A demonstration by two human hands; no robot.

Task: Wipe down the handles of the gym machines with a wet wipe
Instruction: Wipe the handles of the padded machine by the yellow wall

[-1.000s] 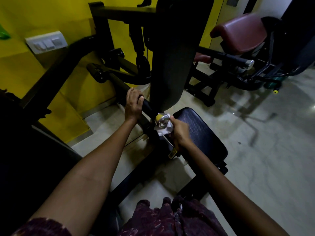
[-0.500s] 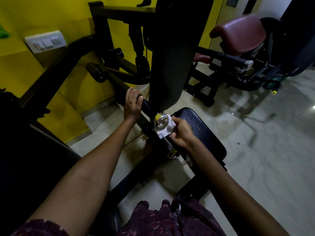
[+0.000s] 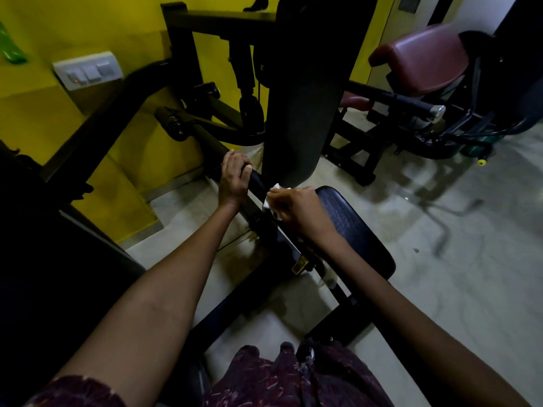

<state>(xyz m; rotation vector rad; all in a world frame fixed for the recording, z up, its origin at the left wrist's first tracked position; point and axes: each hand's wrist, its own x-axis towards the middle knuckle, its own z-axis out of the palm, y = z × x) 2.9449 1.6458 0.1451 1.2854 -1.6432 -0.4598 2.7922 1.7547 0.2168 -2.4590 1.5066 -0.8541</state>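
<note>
A black padded handle bar (image 3: pixel 258 182) of the gym machine runs diagonally from upper left to centre. My left hand (image 3: pixel 233 179) grips this bar from above. Just below it, my right hand (image 3: pixel 295 208) holds a white wet wipe (image 3: pixel 271 201) wrapped over the bar's near end, and the metal end cap is hidden under the wipe and my fingers. Both forearms reach in from the bottom of the view.
The machine's black back pad (image 3: pixel 302 95) stands upright right behind my hands, its black seat (image 3: pixel 355 233) to the right. A second machine with maroon pads (image 3: pixel 423 60) and a chrome-tipped bar (image 3: pixel 435 111) stands at upper right. A yellow wall with a switch plate (image 3: pixel 88 70) is on the left.
My right hand has slid the wipe up over the bar's end, covering the shiny metal end cap that showed before. My left hand keeps its grip on the bar.
</note>
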